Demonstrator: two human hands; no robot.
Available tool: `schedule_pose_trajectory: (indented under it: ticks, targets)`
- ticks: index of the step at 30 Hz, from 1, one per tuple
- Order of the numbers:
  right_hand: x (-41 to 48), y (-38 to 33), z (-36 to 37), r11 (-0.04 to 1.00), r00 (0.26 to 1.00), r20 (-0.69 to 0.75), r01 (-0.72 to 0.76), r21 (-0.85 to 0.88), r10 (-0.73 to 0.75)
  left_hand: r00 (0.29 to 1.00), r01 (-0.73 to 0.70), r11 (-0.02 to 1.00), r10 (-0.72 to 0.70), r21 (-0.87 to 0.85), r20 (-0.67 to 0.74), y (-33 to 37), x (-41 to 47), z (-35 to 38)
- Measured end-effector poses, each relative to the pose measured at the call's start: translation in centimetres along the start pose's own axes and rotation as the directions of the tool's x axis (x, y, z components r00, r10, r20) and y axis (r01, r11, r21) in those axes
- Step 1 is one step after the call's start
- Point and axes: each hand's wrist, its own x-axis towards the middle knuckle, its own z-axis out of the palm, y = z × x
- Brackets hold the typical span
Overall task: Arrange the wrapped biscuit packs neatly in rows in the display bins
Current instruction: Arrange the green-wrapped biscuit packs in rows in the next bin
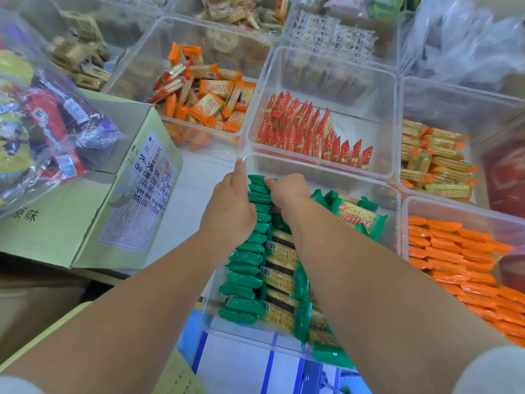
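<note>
At the far end of the green bin (326, 174), my right hand (287, 194) is curled down on the green packs (250, 251) standing in a row, and it seems to pinch them. My left hand (227, 207) rests on the row by the bin's left corner, one finger straight out; I cannot tell if it grips. If I push too hard, the row could tip over or bump the loose green packs (355, 216) lying flat on the bin's right side. Behind the green bin, a second bin (341, 81) holds red packs (298, 129) in rows. Right of it, a third bin (468, 209) holds orange packs (454, 251).
</note>
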Motion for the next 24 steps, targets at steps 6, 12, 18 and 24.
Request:
schedule_pose_trajectory:
  ticks: [6, 12, 18, 24]
  targets:
    - [-0.1, -0.2, 0.1, 0.994, 1.000, -0.028, 0.004, -0.112, -0.008, 1.000, -0.010, 1.000, 0.010, 0.013, -0.008, -0.1, 0.1, 0.2]
    - [-4.0, 0.4, -0.6, 0.981, 0.985, 0.159, 0.036, 0.190, -0.067, 1.000, 0.015, 1.000, -0.015, -0.009, 0.010, 0.2, 0.0, -0.4]
    - [-12.1, 2.6, -2.4, 0.883, 0.982, 0.129, 0.066, 0.464, -0.141, 0.979, 0.204, 0.962, -0.198, -0.180, 0.052, 0.5, -1.7, -1.9]
    - [-19.8, 7.4, -2.1, 0.768, 0.921, 0.388, -0.262, 0.584, 0.020, 0.894, 0.428, 0.860, -0.359, -0.276, 0.267, -0.2, -8.2, -3.9]
